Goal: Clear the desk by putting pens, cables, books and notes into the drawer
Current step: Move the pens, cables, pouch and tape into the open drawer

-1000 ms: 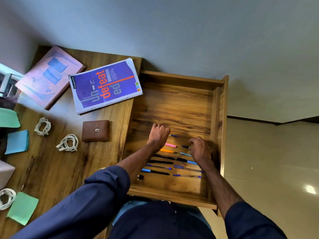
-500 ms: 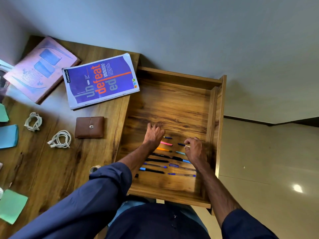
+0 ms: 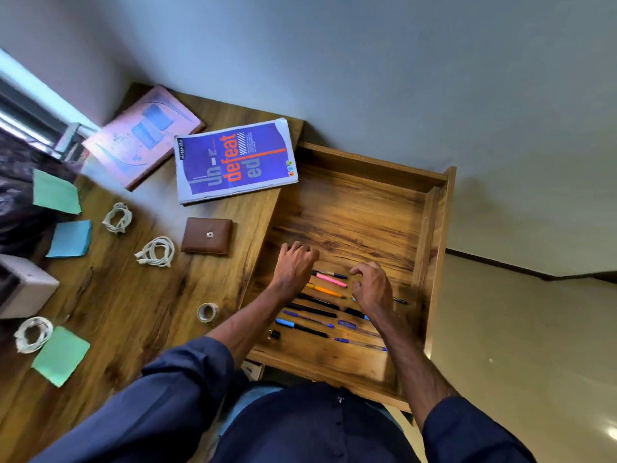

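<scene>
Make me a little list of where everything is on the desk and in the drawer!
drawer: open
pens: side by side in the drawer
left hand: at the pens' ends
right hand: over the pens, fingers loosely curled
books: purple book and pink book, on the desk
cables: three white coils on the desk
notes: green and blue pads on the desk

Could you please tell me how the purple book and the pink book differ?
The purple book bears orange and white lettering; the pink book shows blue shapes. The purple book lies beside the drawer, one corner jutting over it; the pink book lies farther left, by the desk's far corner. Both lie closed and flat on the desk.
</scene>
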Motion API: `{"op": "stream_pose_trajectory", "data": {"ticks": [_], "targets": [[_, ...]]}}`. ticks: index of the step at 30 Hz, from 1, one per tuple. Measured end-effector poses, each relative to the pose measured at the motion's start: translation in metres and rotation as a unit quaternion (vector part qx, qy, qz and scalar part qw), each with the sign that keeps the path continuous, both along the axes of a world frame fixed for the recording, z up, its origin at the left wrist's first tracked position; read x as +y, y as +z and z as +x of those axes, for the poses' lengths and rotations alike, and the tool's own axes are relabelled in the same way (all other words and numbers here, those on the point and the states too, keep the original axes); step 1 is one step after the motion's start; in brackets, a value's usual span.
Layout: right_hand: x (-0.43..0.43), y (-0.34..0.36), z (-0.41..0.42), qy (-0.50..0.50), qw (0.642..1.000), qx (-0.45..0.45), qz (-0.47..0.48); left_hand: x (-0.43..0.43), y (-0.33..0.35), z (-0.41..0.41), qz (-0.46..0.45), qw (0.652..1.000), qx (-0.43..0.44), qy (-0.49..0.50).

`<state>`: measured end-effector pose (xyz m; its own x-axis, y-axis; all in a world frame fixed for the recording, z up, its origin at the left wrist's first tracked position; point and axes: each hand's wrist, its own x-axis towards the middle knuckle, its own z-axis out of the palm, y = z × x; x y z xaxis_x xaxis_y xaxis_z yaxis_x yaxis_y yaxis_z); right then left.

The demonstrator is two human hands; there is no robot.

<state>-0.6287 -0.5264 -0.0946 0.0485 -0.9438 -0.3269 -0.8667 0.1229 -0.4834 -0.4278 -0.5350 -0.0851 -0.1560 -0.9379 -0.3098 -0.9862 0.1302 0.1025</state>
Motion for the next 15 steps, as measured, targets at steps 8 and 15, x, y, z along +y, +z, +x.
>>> {"op": "stream_pose_trajectory", "data": {"ticks": [8,15], "targets": [[-0.03,-0.018,0.03,0.085,0.995,0.039,0.039,0.049,0.027,0.041,-0.076,0.991,0.042,0.102],[-0.032,-0.039,0.031,0.18,0.978,0.079,0.074,0.081,0.029,0.047,-0.073,0.983,0.088,0.145]]}}
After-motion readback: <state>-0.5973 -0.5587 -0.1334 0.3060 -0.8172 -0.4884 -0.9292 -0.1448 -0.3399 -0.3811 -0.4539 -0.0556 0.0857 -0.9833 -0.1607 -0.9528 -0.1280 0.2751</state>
